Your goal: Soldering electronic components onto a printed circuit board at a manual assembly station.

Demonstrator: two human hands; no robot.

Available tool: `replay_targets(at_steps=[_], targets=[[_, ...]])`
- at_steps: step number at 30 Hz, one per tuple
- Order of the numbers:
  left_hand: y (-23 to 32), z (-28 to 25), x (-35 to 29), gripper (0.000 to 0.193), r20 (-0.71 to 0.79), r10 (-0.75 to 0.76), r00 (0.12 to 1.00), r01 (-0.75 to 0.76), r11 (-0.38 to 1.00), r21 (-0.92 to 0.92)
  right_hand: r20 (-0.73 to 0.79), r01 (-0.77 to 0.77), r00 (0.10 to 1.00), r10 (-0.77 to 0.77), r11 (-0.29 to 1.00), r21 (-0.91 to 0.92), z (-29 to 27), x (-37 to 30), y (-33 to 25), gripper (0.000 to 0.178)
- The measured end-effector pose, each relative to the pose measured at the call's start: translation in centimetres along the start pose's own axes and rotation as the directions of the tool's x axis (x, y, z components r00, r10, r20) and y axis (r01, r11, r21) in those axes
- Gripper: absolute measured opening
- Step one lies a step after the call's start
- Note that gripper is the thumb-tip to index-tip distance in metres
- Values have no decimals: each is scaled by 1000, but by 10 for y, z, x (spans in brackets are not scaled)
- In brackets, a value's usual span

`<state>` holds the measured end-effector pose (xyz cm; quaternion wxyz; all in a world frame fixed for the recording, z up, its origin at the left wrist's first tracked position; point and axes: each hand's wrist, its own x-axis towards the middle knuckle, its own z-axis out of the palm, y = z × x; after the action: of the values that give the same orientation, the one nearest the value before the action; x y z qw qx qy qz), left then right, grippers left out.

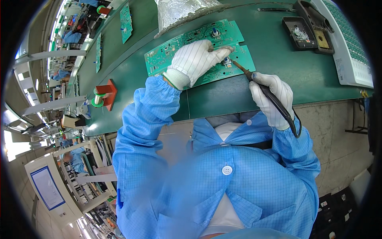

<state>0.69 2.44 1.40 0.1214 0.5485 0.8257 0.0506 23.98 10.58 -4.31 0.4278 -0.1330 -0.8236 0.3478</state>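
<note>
My right hand [272, 97], in a white striped glove, grips a soldering iron [264, 88] with a black handle and cord. Its tip points left, close to a small blue-topped component [227, 61] on a green circuit board [211, 71]. Over the board lies my left hand [197, 59], gloved alike, its fingers drawn together near that component. Whatever those fingers may hold is too small or hidden to make out. Just beyond, the far part of the board [234, 34] carries a second blue-topped component [215, 32].
Foil covers an object [183, 12] behind the board. At the right stand a black tray of small parts [298, 34], a soldering iron stand [322, 42] and a white tray [350, 59]. Tweezers [276, 9] lie far back. A solder spool [98, 98] sits on a red holder [110, 95] at left.
</note>
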Motion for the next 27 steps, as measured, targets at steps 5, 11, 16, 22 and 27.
replay_targets(at_steps=[5, 11, 16, 22, 27], targets=[[8, -8, 5, 83, 77, -115, 990, 118, 993, -30, -19, 35, 999, -35, 999, 6, 2, 0, 2, 25], [-1, 0, 3, 75, 23, -19, 1000, 19, 1000, 2, -70, -58, 996, 60, 998, 28, 0, -3, -3, 21], [1, 11, -9, 65, -169, 184, 968, -166, 979, 115, -55, -184, 980, 191, 977, 104, -3, -7, -8, 19], [-3, 13, -15, 42, -86, 97, 992, -91, 994, 64, -16, -302, 951, 308, 939, 164, 2, -10, -11, 19], [-36, 10, -35, 24, -504, 477, 720, -449, 874, 186, -14, 106, 993, -119, 929, -355, -2, 0, -40, 17]])
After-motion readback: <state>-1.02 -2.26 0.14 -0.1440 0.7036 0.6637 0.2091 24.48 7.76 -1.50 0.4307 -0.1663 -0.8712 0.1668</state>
